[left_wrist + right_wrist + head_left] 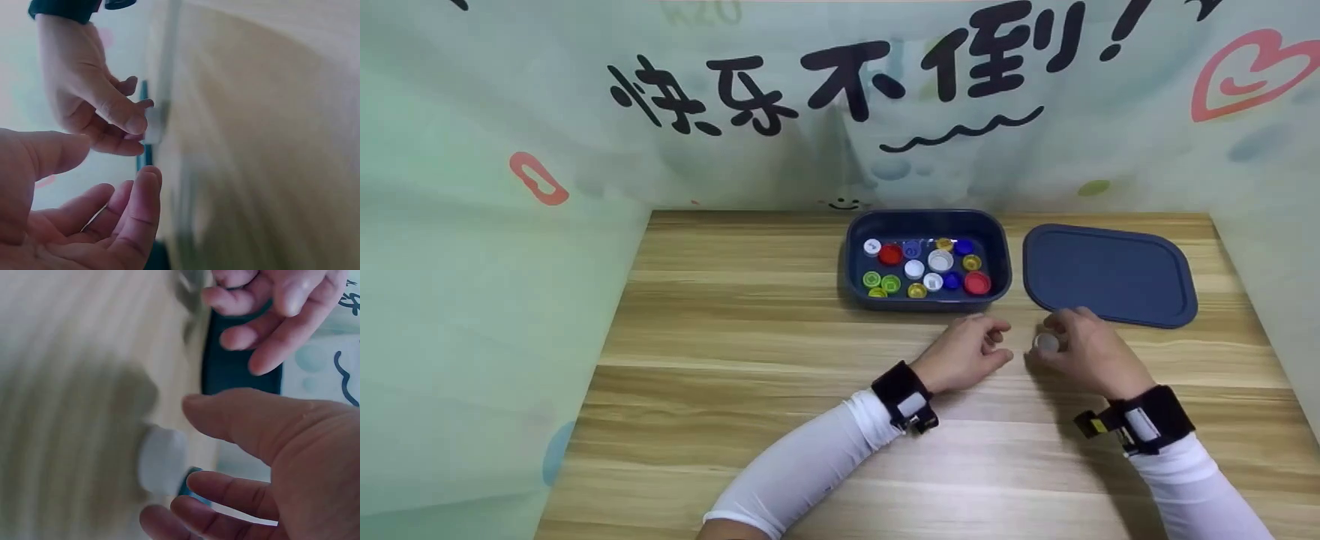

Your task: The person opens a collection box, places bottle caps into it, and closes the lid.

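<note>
A white bottle cap [1046, 343] is on the wooden table between the thumb and fingers of my right hand [1097, 354]. The right wrist view shows the thumb apart from the white cap [163, 460], with the fingertips close to its other side; whether they touch it I cannot tell. My left hand [962, 352] hovers just in front of the dark blue box [915, 306], its fingers loosely bent around nothing. Several caps in white, red, blue, green and yellow lie inside that box.
Right of the box lies its flat dark blue lid [1110, 274], near the right hand. A pale printed cloth [780, 172] hangs behind the wooden table [720, 360] and along both sides.
</note>
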